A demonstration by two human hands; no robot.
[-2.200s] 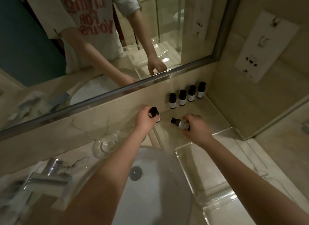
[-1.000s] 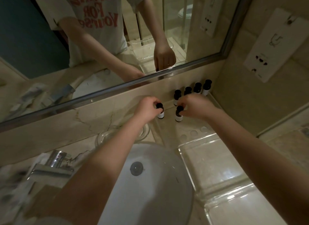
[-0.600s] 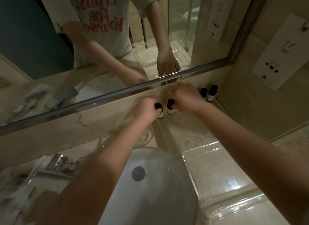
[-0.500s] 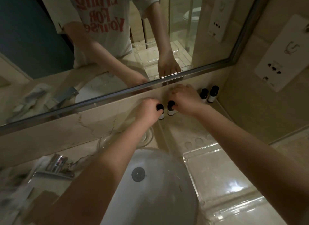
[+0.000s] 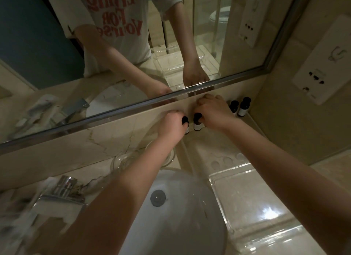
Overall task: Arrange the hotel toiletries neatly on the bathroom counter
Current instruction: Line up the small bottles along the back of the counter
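Small toiletry bottles with black caps and white labels stand in a row along the back wall of the marble counter point(image 5: 224, 141), under the mirror. My left hand point(image 5: 171, 128) is closed on the leftmost bottle point(image 5: 185, 122), upright. Right beside it, my right hand point(image 5: 213, 112) grips a second bottle point(image 5: 197, 122), also upright on the counter. Two more bottles point(image 5: 242, 107) show at the right end of the row near the corner. My right hand hides whatever stands between them and the held bottle.
A white basin point(image 5: 171, 216) with a drain sits below my arms. A chrome faucet point(image 5: 60, 192) is at the lower left, a glass dish point(image 5: 129, 158) by the wall. A clear acrylic tray point(image 5: 247, 194) lies to the right. A socket panel point(image 5: 321, 68) hangs on the right wall.
Both hands carried a bottle each from the counter's middle back to the wall. The right-hand bottle went from tilted to upright, and both now stand side by side at the row's left end.
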